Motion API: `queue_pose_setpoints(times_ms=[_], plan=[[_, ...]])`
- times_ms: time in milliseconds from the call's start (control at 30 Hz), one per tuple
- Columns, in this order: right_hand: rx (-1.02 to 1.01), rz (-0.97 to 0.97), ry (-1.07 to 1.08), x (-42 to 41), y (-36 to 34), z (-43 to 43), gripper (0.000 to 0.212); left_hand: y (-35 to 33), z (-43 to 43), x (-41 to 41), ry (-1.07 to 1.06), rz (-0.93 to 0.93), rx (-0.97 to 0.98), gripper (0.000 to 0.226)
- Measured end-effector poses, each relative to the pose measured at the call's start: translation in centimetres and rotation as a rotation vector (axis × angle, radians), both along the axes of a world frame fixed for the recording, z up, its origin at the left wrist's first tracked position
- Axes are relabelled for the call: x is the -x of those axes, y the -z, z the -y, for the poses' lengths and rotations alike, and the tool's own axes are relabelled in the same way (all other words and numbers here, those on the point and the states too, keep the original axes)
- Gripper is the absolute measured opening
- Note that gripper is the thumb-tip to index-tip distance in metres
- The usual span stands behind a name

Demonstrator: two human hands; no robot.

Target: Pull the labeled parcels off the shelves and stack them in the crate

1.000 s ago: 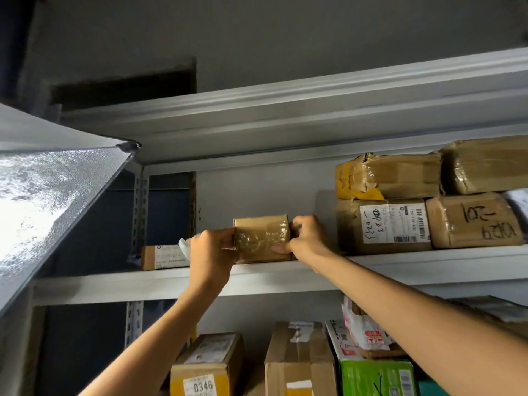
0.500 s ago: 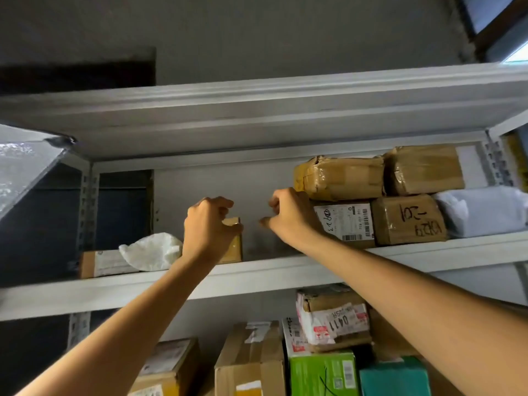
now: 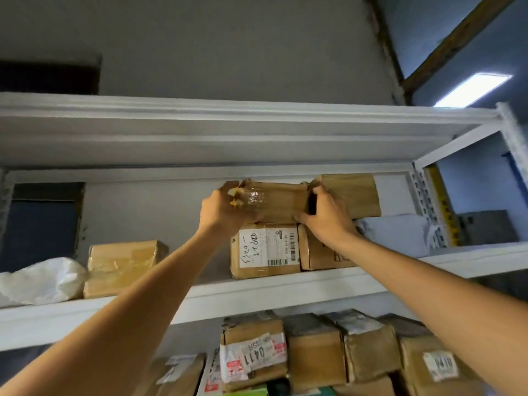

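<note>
A: Upper shelf (image 3: 257,287), right half. Both hands clasp the taped parcel (image 3: 277,201), which lies on top of a stack near the shelf's front edge. Where is the risk?

B: The left hand (image 3: 225,212) curls round the parcel's left end, over glossy tape. The right hand (image 3: 325,215) has its fingers wedged into the gap at the right end, against the neighbouring parcel (image 3: 351,195). With slick tape and arms raised overhead the hold looks weak, so the parcel may slip as it clears the edge.

A: And the stack beneath?

B: The taped parcel rests on the labelled parcel (image 3: 265,250). If it is dragged rather than lifted, it could pull that one toward the front edge. It could also tilt the neighbouring parcel, which touches it.

A: The crate?

B: Out of view. The parcel must come down to a target not seen from here, so a fumble on the way is worth guarding against.
</note>
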State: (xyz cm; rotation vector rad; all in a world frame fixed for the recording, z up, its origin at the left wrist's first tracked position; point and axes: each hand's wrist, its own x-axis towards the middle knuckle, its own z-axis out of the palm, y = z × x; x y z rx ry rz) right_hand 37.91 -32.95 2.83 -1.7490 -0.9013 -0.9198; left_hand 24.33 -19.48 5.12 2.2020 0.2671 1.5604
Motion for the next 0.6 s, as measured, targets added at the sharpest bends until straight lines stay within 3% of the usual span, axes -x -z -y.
queue_pose_setpoints(times_ms=[100,300,500,600], plan=[[0.008,-0.013,-0.115,-1.1,-0.4,-0.5,0.061,-0.2,-0.3,-0.8,0.019,-0.037,0.047,0.085],[-0.08,-0.206,-0.327,-1.0,-1.7,-1.7,0.064,0.1,-1.3,-1.0,0.098,0.016,0.134,0.068],[-0.17,-0.186,-0.404,-0.4,-1.3,-1.2,0.048,1.1,-1.3,-0.3,0.328,0.191,0.287,0.038],[-0.207,-0.208,-0.49,0.3,-1.4,-0.5,0.045,1.2,-0.7,0.2,0.371,0.274,0.37,0.035]])
